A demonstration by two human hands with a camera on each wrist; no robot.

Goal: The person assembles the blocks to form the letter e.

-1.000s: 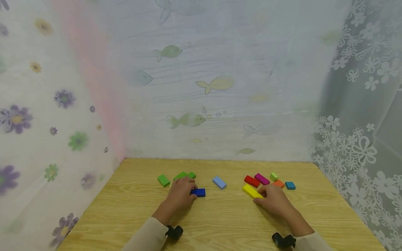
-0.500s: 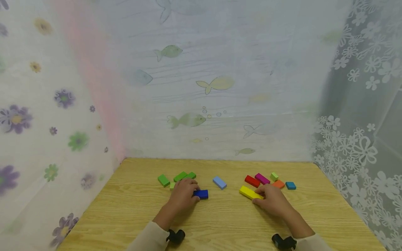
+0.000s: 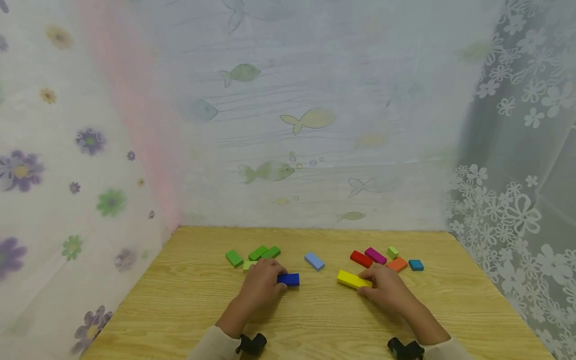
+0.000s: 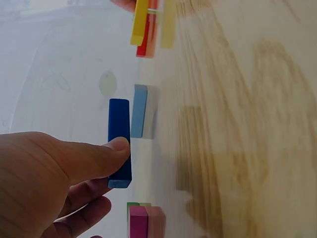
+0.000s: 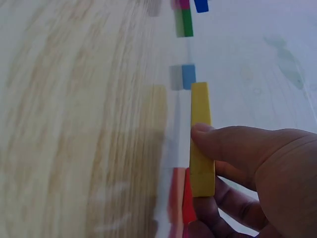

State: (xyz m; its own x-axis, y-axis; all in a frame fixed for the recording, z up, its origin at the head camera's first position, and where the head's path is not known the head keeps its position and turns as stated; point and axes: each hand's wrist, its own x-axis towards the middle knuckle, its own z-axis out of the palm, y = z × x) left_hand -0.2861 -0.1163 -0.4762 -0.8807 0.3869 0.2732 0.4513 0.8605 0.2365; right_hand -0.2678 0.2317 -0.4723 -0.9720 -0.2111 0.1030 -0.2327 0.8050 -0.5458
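Note:
My left hand [image 3: 261, 285] pinches a dark blue block [image 3: 289, 279] between thumb and fingers. In the left wrist view, the dark blue block [image 4: 119, 116] stands apart from its reflection on the tabletop, so it looks raised. My right hand [image 3: 387, 290] holds one end of a yellow block [image 3: 351, 279], its free end pointing left. The yellow block [image 5: 201, 168] also shows apart from its reflection in the right wrist view. Between the two hands, farther back, lies a light blue block [image 3: 314, 261]. A lime block [image 3: 249, 265] is partly hidden behind my left hand.
Several green blocks [image 3: 234, 258] lie back left; a magenta block [image 4: 138, 220] shows below my left hand in its wrist view. Behind my right hand are red [image 3: 361, 259], magenta [image 3: 375, 255], lime [image 3: 393, 252], orange [image 3: 397, 264] and teal [image 3: 416, 265] blocks. Printed curtains surround the wooden table [image 3: 310, 330].
My right hand has brought the yellow block left and slightly nearer. My left hand has carried the dark blue block a little right and nearer, uncovering more of the lime block.

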